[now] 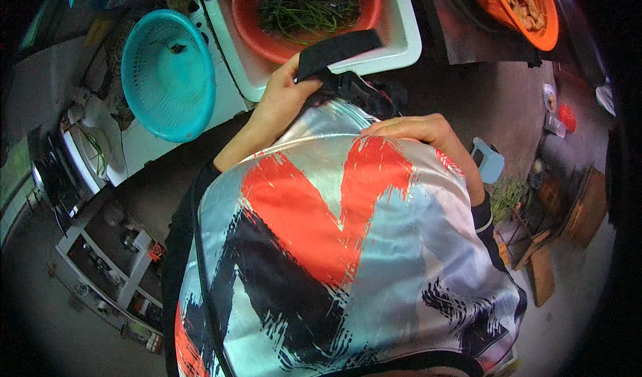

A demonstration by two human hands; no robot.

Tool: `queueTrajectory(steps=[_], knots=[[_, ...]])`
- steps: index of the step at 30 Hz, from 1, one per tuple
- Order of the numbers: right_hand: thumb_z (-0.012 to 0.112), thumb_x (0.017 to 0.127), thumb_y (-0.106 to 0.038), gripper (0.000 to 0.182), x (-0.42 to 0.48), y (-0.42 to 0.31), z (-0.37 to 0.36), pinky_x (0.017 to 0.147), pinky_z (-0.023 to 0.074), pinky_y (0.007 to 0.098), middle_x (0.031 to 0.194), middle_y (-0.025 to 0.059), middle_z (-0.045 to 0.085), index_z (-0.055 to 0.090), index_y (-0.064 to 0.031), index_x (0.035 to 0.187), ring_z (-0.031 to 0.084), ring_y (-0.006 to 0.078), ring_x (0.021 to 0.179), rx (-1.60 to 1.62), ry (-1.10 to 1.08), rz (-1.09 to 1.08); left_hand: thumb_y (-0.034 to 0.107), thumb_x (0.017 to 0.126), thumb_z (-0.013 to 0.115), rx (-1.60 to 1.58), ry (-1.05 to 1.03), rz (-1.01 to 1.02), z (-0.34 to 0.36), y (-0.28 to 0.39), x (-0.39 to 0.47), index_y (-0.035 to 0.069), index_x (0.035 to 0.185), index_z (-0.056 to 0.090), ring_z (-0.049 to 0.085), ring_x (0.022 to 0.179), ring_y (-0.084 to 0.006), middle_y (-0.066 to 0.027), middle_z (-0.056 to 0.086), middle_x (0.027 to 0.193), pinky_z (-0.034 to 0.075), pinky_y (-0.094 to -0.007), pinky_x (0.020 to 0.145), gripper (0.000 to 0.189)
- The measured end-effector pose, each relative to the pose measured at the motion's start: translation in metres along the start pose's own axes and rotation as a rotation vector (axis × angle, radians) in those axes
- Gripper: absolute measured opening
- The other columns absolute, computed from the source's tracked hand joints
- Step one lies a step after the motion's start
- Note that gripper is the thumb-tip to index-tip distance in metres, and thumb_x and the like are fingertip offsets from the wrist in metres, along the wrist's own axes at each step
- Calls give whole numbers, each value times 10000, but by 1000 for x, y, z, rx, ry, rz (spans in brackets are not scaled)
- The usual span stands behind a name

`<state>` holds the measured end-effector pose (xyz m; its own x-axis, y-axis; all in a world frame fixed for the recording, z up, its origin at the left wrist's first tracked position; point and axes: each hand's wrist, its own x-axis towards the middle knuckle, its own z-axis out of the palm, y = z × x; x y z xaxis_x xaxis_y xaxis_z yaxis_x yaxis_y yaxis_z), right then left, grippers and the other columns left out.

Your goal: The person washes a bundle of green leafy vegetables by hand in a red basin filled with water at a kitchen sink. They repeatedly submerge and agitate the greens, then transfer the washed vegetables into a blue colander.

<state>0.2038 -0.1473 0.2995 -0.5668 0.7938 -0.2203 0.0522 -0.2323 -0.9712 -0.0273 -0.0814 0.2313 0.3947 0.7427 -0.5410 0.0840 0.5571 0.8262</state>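
A shiny silver garment with red and black brush-stroke print, probably an apron, covers the front of my body. My left hand grips a wide black strap between thumb and fingers, above the garment's top edge. Part of the strap stands out over a white sink, and a darker bunch of black straps hangs beside it. My right hand lies at the garment's upper edge, fingers pointing left; its fingertips are partly hidden, so whether it grips the cloth cannot be told.
A red basin with green stalks stands in the white sink. Left of it is a turquoise plastic basket. An orange basket of pale food pieces is at the upper right. A blue stool and wooden boards lie to the right.
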Motion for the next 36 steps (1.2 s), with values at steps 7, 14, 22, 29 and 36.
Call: queueTrajectory(steps=[7, 14, 22, 29, 36], knots=[[544, 856, -138, 266, -2, 20, 5, 844, 433, 266, 1022, 98, 625, 596, 32, 1054, 562, 131, 947, 285, 98, 202, -32, 789, 497, 1, -28, 48, -8, -10, 4, 29, 1133, 494, 536, 726, -84, -27, 580, 930, 436, -203, 627, 350], [573, 830, -115, 180, 7, 2, -5, 711, 473, 253, 829, 88, 653, 628, 17, 939, 587, 95, 778, -17, 153, 243, -18, 784, 504, 2, -18, -2, -2, -1, 3, 35, 1138, 501, 533, 727, -62, -12, 590, 918, 429, -188, 617, 358], [669, 747, -217, 276, 19, 46, -14, 563, 452, 262, 671, 63, 581, 597, -37, 943, 550, 120, 585, -524, 367, 245, -4, 789, 512, 4, 7, 29, -7, -6, 1, 28, 1128, 504, 536, 782, -76, -14, 577, 935, 438, -209, 678, 340], [671, 757, -226, 293, 71, 62, 10, 642, 466, 259, 865, 52, 589, 595, -56, 983, 580, 129, 704, -402, 502, -69, 6, 775, 545, -178, 111, 58, -1, -26, 9, 4, 1106, 515, 534, 807, -85, -28, 573, 947, 438, -218, 707, 332], [658, 766, -332, 339, 104, 66, -11, 669, 462, 285, 788, 79, 638, 627, -28, 913, 591, 140, 739, -111, 118, 163, 68, 752, 604, 31, 220, 156, -3, -37, 13, 0, 1028, 564, 532, 911, -162, -79, 550, 989, 421, -275, 786, 287]])
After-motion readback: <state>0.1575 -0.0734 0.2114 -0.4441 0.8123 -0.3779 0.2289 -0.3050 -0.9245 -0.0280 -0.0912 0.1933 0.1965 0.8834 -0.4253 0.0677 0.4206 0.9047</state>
